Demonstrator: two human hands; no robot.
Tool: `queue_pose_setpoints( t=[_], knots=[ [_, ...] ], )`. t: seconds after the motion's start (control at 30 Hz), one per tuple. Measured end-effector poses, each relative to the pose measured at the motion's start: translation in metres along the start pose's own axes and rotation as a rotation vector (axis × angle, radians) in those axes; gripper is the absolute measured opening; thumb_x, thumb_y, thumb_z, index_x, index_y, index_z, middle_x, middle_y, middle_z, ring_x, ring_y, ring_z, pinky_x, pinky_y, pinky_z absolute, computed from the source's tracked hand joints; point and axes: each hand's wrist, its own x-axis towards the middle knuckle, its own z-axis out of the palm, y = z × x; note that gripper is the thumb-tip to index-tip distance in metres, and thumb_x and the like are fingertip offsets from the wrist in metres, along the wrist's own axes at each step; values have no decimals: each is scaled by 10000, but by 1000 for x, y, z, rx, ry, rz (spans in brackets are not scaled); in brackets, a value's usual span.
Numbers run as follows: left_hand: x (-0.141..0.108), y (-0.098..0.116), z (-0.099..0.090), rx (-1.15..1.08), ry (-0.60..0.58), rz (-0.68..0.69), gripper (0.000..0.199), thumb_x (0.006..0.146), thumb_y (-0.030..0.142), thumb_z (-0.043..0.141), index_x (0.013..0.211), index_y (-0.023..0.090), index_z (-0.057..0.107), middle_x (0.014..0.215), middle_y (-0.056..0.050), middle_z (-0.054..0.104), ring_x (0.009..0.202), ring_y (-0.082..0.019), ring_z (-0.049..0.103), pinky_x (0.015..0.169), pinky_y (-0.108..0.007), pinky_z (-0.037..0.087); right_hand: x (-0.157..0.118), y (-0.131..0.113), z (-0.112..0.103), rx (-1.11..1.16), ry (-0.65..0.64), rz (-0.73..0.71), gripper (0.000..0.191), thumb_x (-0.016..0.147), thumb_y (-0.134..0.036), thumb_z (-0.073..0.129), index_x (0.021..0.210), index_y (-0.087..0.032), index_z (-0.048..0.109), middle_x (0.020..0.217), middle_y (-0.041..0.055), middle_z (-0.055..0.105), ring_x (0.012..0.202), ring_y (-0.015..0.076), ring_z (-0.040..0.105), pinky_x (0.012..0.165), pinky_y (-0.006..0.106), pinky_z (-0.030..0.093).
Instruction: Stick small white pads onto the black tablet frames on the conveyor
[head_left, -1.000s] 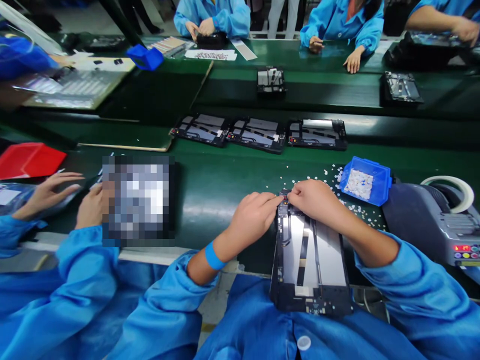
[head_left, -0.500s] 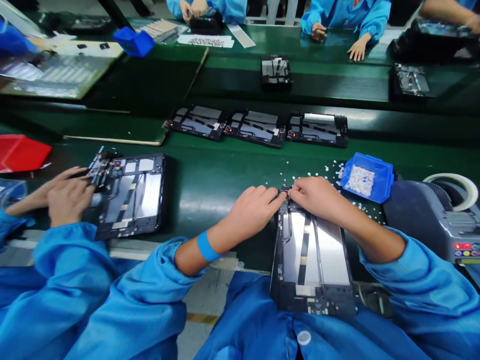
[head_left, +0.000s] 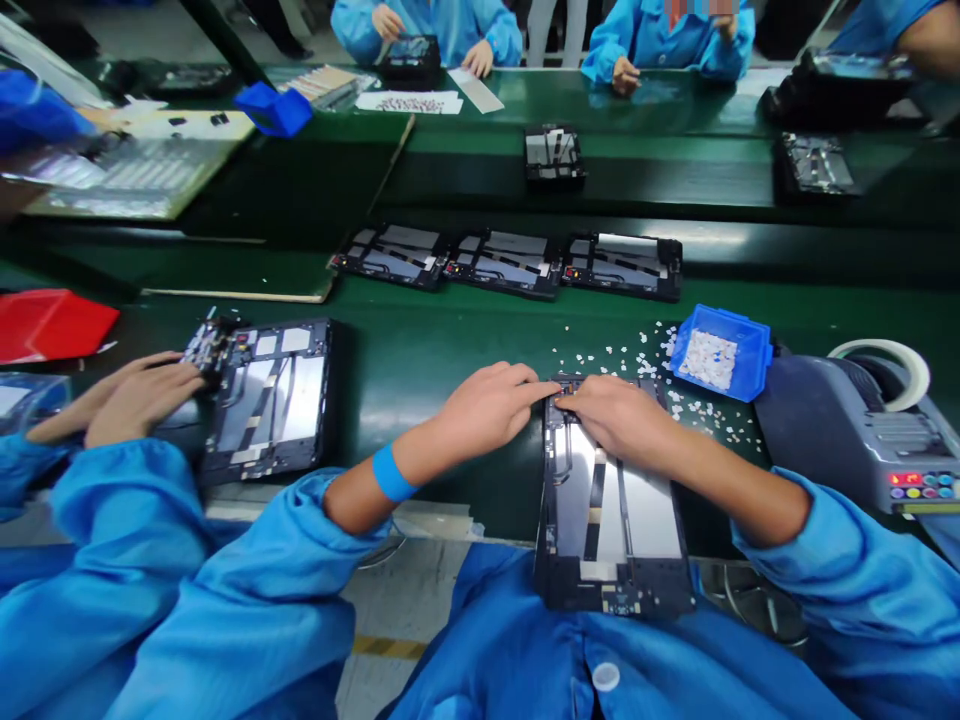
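Note:
An opened tablet lies in front of me, its near end over the table edge by my lap. My left hand touches its top left corner with an outstretched index finger, the other fingers curled. My right hand is closed at the same top edge, thumb and finger pinched; what they hold, if anything, is too small to name. Small white pieces lie scattered just beyond the tablet, beside a blue tray holding more of them.
A tape dispenser stands at the right. Three opened tablets lie in a row ahead. At the left, a co-worker's hands work at another tablet near a red bin. More people sit across the table.
My left index finger has straightened along the tablet's top edge. My right hand has shifted slightly down and left, fingertips lower. The view has moved a little.

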Motion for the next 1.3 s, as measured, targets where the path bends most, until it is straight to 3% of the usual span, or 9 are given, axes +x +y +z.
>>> queue_pose_setpoints(
  t=[0.1, 0.2, 0.4, 0.47, 0.53, 0.73, 0.93, 1.17, 1.3],
  knots=[
    [7, 6, 1, -181, 77, -157, 390, 976, 205, 499, 1322, 228, 677, 1160, -79, 749, 1043, -238, 688, 909, -369, 535, -39, -10, -30, 107, 312, 174, 316, 1021, -215, 487, 1164, -252, 767, 1021, 75, 745, 954, 221, 676, 852, 365, 538],
    [19, 13, 1, -372, 65, -341, 363, 938, 365, 579, 1246, 206, 685, 969, -53, 771, 844, -229, 715, 745, -332, 547, -111, -14, -55, 86, 606, 497, 202, 982, -312, 604, 1086, -255, 768, 972, 63, 747, 873, 220, 689, 803, 368, 544],
    [42, -5, 15, -542, 39, -459, 418, 791, 535, 696, 1092, 245, 703, 796, -4, 725, 698, -240, 704, 628, -322, 531, -256, 24, -65, 335, 1296, 1067, 305, 834, -494, 724, 924, -212, 652, 709, -27, 605, 551, 106, 515, 509, 234, 405],
    [47, -12, 21, -561, 59, -444, 411, 769, 580, 712, 1049, 279, 716, 759, 3, 714, 636, -241, 682, 561, -324, 504, -284, 40, -61, 495, 1381, 1192, 414, 724, -543, 796, 884, -206, 615, 700, -42, 586, 499, 74, 463, 441, 199, 340],
    [49, -15, 22, -578, 92, -402, 390, 744, 609, 728, 994, 309, 735, 722, -1, 709, 574, -244, 657, 503, -336, 474, -297, 52, -52, 626, 1326, 1261, 494, 634, -562, 844, 877, -190, 627, 734, -22, 622, 479, 68, 473, 404, 192, 323],
    [44, -8, -1, -495, 161, -374, 312, 727, 588, 749, 962, 383, 768, 770, -15, 752, 619, -305, 684, 516, -399, 491, -292, 68, -34, 873, 1231, 1220, 432, 587, -513, 837, 730, -197, 581, 639, -29, 576, 468, 61, 441, 388, 174, 305],
    [23, 26, -25, -365, 246, -570, 296, 819, 602, 647, 976, 357, 703, 847, 14, 752, 716, -296, 687, 585, -402, 523, -270, 26, -22, 890, 1204, 1183, 373, 679, -490, 838, 706, -188, 620, 581, -26, 564, 449, 65, 422, 390, 184, 305],
    [43, 108, -6, -1008, 107, -370, 267, 800, 322, 672, 1038, 205, 705, 904, -50, 738, 734, -185, 664, 679, -316, 553, -136, -21, -25, 904, 749, 813, 266, 872, -461, 757, 851, -196, 760, 775, 44, 745, 571, 127, 601, 509, 239, 455],
    [54, 116, 7, -1367, 152, -400, 207, 800, 304, 710, 961, 184, 664, 891, -40, 702, 752, -145, 637, 687, -267, 526, -68, -35, -18, 869, 533, 654, 239, 917, -409, 683, 856, -198, 778, 662, 9, 703, 568, 137, 617, 546, 247, 484]
  ],
)
